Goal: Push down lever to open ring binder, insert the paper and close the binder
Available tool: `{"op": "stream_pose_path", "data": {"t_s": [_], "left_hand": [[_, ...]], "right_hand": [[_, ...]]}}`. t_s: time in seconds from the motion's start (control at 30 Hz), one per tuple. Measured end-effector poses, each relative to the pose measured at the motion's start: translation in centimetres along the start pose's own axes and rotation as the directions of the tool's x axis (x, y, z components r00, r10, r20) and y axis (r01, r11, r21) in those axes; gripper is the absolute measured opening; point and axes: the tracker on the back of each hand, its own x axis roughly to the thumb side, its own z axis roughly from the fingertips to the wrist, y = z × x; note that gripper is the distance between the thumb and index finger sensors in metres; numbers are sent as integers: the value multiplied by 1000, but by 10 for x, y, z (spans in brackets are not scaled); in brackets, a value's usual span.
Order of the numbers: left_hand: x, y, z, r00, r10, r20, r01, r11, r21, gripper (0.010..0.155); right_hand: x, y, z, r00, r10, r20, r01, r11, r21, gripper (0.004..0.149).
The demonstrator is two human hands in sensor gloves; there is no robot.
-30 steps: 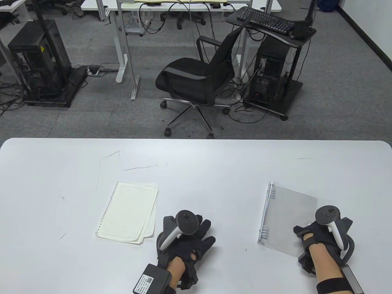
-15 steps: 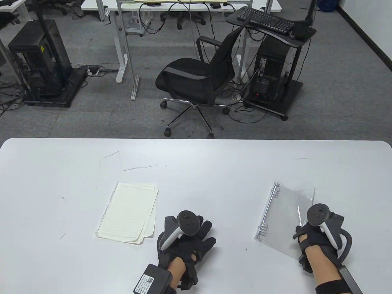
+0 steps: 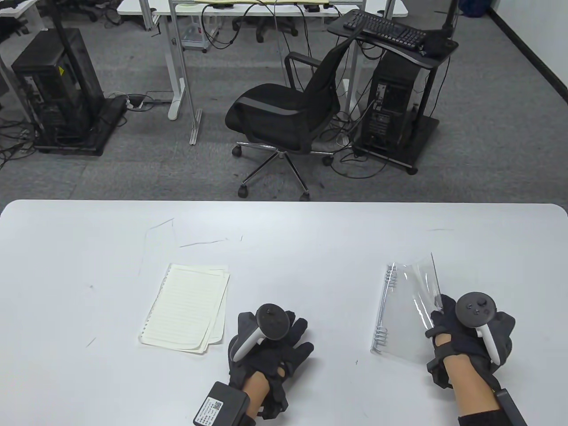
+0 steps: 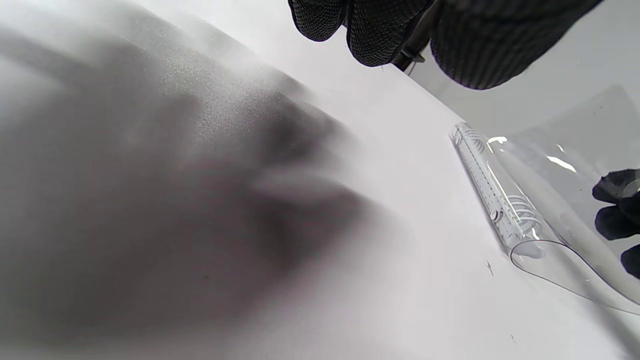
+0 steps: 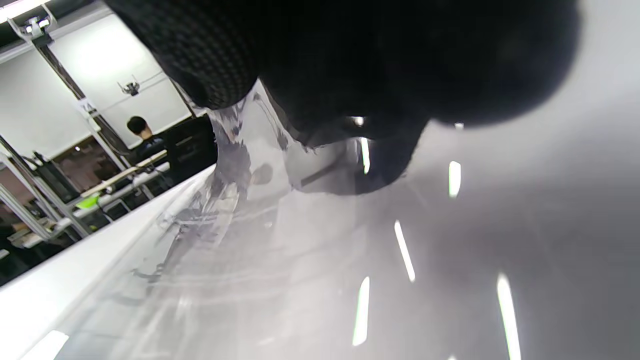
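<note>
A clear plastic ring binder (image 3: 401, 317) lies at the right of the white table (image 3: 88, 248), its metal ring spine (image 3: 384, 306) along its left edge. My right hand (image 3: 443, 317) pinches the transparent front cover (image 3: 424, 284) at its right edge and holds it lifted, curling upward. The left wrist view shows the spine (image 4: 492, 192) and the bowed cover (image 4: 565, 200). A small stack of lined punched paper (image 3: 188, 306) lies left of centre. My left hand (image 3: 277, 339) rests flat on the table just right of the paper, fingers spread, holding nothing.
An office chair (image 3: 284, 115) and computer carts stand on the floor beyond the table's far edge. Faint pen marks (image 3: 199, 243) cross the tabletop behind the paper. A person sits far off in the right wrist view (image 5: 140, 132).
My right hand has taken hold of the binder's cover and raised it from flat to steeply lifted, shifting slightly right. The left hand and the paper have stayed put.
</note>
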Motion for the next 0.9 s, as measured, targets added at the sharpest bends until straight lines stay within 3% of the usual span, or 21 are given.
{"op": "stream_pose_path", "data": {"t_s": [0.2,0.33,0.43,0.5,0.63,0.7,0.77,0.83,0.9], "left_hand": [[1,2,1,1000,6,7,-6,1000,6,67],[0,2,1,1000,6,6,-6,1000,7,67],[1,4,3,1000,13,12,-13,1000,21,68],[1,5,4,1000,20,17,-21,999,33,69],[2,5,5,1000,14,21,-15,998,55,76],[3,5,5,1000,16,27,-17,998,56,77],[4,3,4,999,19,38,-20,999,45,77],[6,0,3,999,2,45,-4,999,35,77],[8,-3,2,999,-15,52,13,1000,24,77]], "right_hand": [[2,-4,5,957,-291,-10,290,950,113,53],[8,5,14,852,-518,-75,519,818,248,52],[23,23,25,801,-589,-104,586,738,335,53],[32,39,31,797,-594,-111,588,718,372,53],[46,78,38,833,-541,-119,530,718,451,53],[46,85,39,863,-495,-97,484,760,434,53],[52,84,42,924,-383,1,357,863,356,52],[62,81,47,982,-114,151,69,959,277,50],[69,82,51,970,122,211,-161,971,175,51]]}}
